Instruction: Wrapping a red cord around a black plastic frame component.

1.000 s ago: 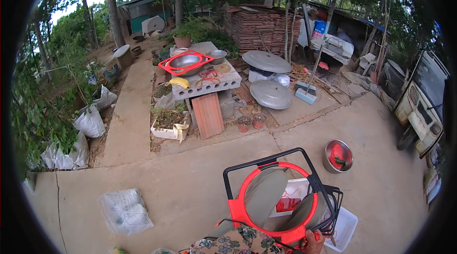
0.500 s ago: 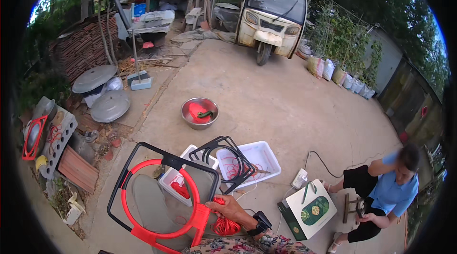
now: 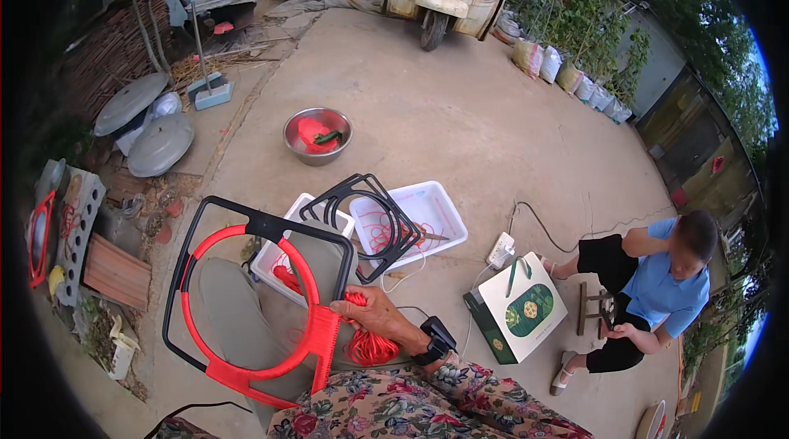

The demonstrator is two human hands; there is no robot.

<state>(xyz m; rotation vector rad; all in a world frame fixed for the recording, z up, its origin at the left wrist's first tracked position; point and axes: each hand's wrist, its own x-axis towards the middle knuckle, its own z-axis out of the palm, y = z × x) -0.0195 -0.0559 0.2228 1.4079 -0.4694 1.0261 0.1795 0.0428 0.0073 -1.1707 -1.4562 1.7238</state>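
A black square frame with a round inner ring [image 3: 182,304] stands tilted over my lap. Red cord [image 3: 322,344] is wound closely round most of the ring and along the nearer corner; the far side is bare black plastic. My right hand [image 3: 371,312], with a black watch on the wrist, is closed at the frame's right edge, the thumb on its rim. Bunched red cord [image 3: 354,300] sits in the same hand, and a looser hank [image 3: 370,348] hangs below the palm. My left hand is out of view.
Bare black frames [image 3: 366,217] lie across two white plastic trays [image 3: 448,205] holding red cord and a pointed tool. Beyond is a metal bowl [image 3: 319,156]. To the right are a gift box [image 3: 526,307], a power strip [image 3: 500,250] and a seated person [image 3: 670,283].
The view has tipped downward, so the yard sits higher in the picture and more of my flowered clothing shows. My right hand keeps its hold on the frame and cord.
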